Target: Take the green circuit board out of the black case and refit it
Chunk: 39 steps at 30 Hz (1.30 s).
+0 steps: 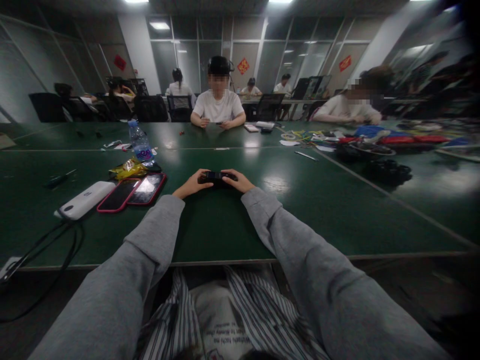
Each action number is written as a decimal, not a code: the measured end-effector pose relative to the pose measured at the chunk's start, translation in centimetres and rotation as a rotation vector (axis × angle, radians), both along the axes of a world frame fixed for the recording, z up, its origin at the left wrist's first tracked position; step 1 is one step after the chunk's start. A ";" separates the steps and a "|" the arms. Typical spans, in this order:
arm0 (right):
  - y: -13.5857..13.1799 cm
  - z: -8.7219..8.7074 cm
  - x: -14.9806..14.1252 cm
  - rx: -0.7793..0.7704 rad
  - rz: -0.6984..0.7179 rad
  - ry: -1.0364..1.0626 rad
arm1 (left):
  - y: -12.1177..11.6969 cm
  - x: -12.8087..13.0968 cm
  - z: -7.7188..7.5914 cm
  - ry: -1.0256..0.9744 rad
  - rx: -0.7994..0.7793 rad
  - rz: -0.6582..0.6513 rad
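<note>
Between my two hands is a small, dark, box-like device point(215, 176), held low over the green table point(225, 225). It has a flat black face, but its exact kind is too small to make out. My left hand point(194, 184) grips its left end, thumb along the near side. On the right end, my right hand point(238, 180) is closed in the same way, with the thumb across the near edge. The fingers behind the device are partly hidden.
To the left lie two red-edged phones point(118, 196), a white power bank point(86, 200) with black cables, a yellow wrapper point(128, 169) and a plastic bottle point(140, 140). Cables and a blue item point(378, 132) clutter the right. A person point(218, 102) sits opposite.
</note>
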State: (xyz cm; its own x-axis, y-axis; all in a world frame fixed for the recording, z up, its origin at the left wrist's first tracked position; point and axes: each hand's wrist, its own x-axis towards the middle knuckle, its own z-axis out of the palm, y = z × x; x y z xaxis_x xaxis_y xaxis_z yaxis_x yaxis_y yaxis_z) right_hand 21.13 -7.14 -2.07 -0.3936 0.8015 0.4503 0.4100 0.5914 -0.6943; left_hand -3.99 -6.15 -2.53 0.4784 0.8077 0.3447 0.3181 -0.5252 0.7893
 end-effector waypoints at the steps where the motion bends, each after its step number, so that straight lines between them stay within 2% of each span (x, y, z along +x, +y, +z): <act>1: 0.0 -0.1 0.0 0.006 0.006 -0.003 | 0.0 0.0 0.0 0.001 -0.002 0.003; 6: 0.2 -0.6 0.2 0.030 0.027 -0.014 | -0.1 0.1 0.0 0.010 -0.014 0.016; 15: 0.2 -1.1 0.0 0.001 -0.035 0.017 | -0.3 0.1 0.1 0.021 -0.046 0.017; 21: 0.6 -0.3 0.2 0.002 -0.066 0.067 | 0.0 0.1 -0.3 -0.006 -0.078 -0.008; 26: 2.0 0.4 1.6 -0.014 -0.293 0.191 | 0.2 -0.1 -0.6 -0.020 -0.097 -0.027; 31: 3.0 -0.6 4.0 0.014 -0.491 0.130 | 0.3 -0.2 -0.7 -0.029 -0.102 -0.047; 39: 2.9 -2.1 5.0 0.079 -0.624 -0.063 | 0.2 -0.2 -0.5 -0.007 -0.096 -0.026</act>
State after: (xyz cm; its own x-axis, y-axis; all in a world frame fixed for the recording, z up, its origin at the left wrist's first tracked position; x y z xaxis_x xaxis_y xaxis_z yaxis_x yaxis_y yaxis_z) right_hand 26.12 -4.29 -4.21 0.1098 0.8541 0.5084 0.7331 0.2758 -0.6217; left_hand -4.14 -5.94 -3.03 0.4975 0.8245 0.2696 0.2993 -0.4549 0.8388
